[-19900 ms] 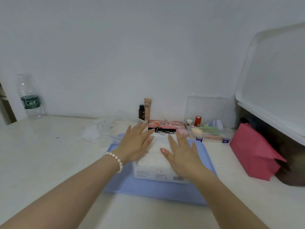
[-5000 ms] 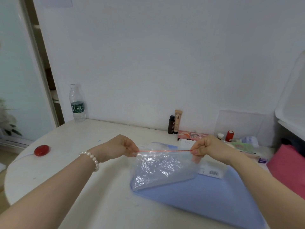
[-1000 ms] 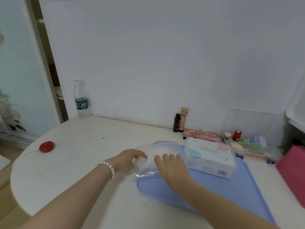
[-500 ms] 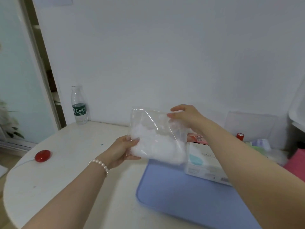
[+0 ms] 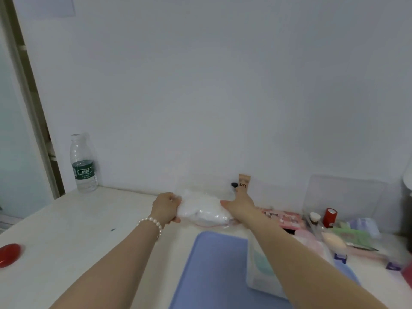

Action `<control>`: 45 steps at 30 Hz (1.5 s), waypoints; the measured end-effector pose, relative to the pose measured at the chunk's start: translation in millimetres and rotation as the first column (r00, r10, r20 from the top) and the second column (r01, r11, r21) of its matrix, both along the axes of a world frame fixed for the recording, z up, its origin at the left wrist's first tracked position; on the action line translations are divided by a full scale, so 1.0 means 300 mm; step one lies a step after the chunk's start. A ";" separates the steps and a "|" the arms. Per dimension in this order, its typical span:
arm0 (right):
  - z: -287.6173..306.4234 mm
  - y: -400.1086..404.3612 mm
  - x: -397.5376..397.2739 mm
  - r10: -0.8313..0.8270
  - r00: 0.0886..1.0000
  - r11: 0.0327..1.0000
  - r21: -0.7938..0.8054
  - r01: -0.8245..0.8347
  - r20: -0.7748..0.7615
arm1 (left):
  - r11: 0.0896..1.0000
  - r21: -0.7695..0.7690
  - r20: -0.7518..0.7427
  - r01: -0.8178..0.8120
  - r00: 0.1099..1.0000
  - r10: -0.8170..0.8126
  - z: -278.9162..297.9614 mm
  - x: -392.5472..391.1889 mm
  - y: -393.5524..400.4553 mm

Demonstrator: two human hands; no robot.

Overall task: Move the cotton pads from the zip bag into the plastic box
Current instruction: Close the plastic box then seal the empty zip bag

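**Materials and finishes on the table**

Clear, crinkled, glossy plastic zip bag [image 5: 206, 211]; soft matt white cotton pads inside. Smooth, faintly sheened off-white tabletop [image 5: 73, 221]. Matt, smooth pale-blue plastic tray [image 5: 214, 268]. Clear ribbed plastic water bottle [image 5: 83, 163], green paper-like label. Glossy red round button [image 5: 9, 254]. Translucent white plastic box [image 5: 260, 273]. Pearly bead bracelet [image 5: 152, 222].
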State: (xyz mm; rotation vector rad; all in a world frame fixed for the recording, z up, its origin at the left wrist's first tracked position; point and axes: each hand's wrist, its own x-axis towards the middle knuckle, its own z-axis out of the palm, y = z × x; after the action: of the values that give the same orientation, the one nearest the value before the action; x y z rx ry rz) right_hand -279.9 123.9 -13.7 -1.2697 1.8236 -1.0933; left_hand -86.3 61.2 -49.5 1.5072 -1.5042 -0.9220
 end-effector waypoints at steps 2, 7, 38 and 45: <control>-0.031 -0.054 0.003 0.025 0.995 0.995 0.102 -0.015 -0.095 | 0.998 -0.051 0.114 -0.031 0.993 0.037 -0.038 -0.014 -0.056; -0.147 -0.126 0.017 0.115 0.920 0.966 0.256 -0.016 -0.374 | 0.996 -0.019 0.407 -0.085 0.909 0.085 -0.151 -0.005 -0.129; -0.136 0.523 -0.334 0.390 0.517 0.897 0.442 -0.026 -0.762 | 0.827 0.272 0.850 0.492 0.280 -0.446 -0.253 -0.123 0.540; -0.171 0.568 -0.323 0.317 0.527 0.940 0.337 -0.062 -0.788 | 0.830 0.355 0.811 0.429 0.300 -0.502 -0.227 -0.089 0.675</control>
State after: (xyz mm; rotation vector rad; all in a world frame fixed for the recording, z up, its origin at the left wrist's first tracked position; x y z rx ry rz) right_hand -376.8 294.5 -65.1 -1.9589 2.2920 -0.0028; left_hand -113.0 263.6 -117.6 1.7270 -2.8583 -0.4145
